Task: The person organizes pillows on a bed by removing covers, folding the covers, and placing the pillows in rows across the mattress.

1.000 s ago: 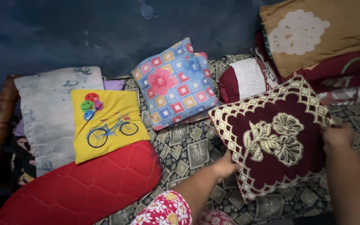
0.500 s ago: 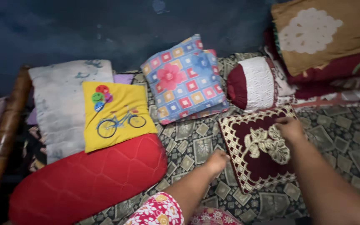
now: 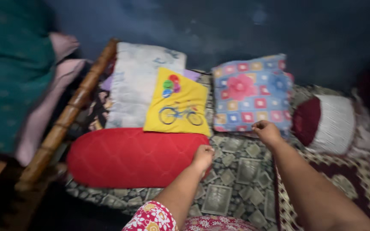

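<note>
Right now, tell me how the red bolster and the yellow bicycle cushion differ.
The red bolster is long, rounded and plain quilted red; the yellow bicycle cushion is flat, square and decorated with a bicycle and coloured balloons. The bolster lies lengthwise on the bed; the cushion leans on the pale pillow behind it. The left hand touches the bolster's end, not the cushion. Both sit on the patterned bedcover.

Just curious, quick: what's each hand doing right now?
Left hand: curled, resting against the long red quilted bolster.
Right hand: closed on the blue patchwork cushion's lower edge.

A home bedroom: a bed (image 3: pixel 236 188) with patterned cover and wooden rail (image 3: pixel 65 119), piled with cushions (image 3: pixel 251 94) and a red bolster (image 3: pixel 133 156).
</note>
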